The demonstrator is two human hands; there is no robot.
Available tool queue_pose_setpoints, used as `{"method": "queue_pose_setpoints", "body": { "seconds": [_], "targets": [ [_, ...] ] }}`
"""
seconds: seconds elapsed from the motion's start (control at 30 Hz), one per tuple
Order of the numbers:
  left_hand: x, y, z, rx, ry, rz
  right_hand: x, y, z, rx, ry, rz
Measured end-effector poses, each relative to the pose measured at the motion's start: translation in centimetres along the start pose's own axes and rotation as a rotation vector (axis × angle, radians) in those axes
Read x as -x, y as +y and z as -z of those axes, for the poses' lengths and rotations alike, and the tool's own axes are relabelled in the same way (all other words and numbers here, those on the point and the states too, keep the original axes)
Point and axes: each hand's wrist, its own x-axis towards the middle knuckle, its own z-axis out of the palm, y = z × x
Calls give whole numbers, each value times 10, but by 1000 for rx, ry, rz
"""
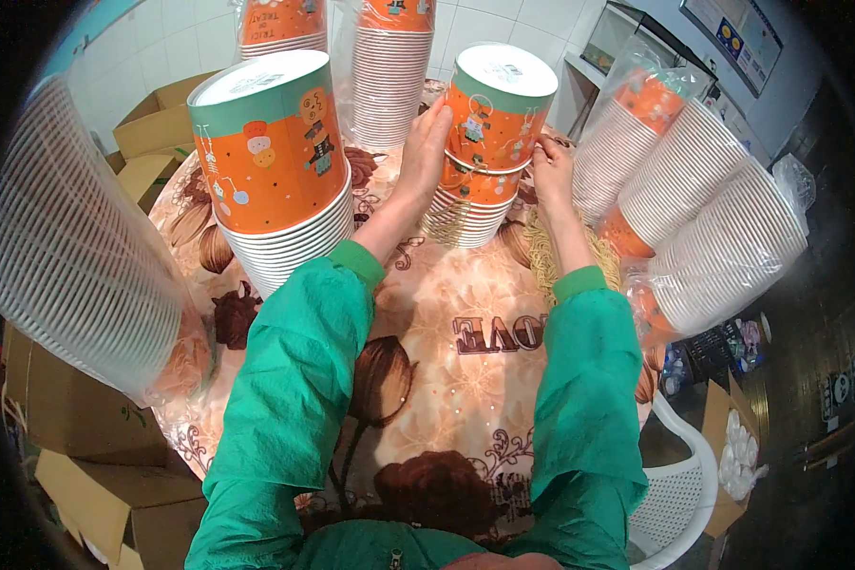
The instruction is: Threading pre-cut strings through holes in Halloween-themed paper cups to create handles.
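The left hand (427, 152) lay straight-fingered against an upright stack of round orange-and-green paper tubs (496, 133); the right hand (554, 173) curled at its right side, its grip unclear.

The left arm (299, 351) and right arm (587, 389) stretched forward; the left grip (427, 152) held its fingers nearly straight, while the right grip (553, 171) had bent fingers.

Green-and-orange bucket (492, 116) atop a stack (467, 223)
My left hand (426, 157) is against one side, my right hand (554, 171) at the other.
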Motion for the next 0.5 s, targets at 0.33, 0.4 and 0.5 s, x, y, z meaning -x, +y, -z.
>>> {"method": "queue_pose_setpoints", "body": {
  "seconds": [0.33, 0.4, 0.5],
  "targets": [
    [2, 9, -8, 114, -99, -55, 4, 20, 5, 5, 26, -24],
    [4, 13, -7, 146, -143, -66, 4, 30, 3, 49, 21, 22],
    [3, 6, 6, 37, -80, -39, 10, 36, -11, -60, 55, 12]
  ]
}}
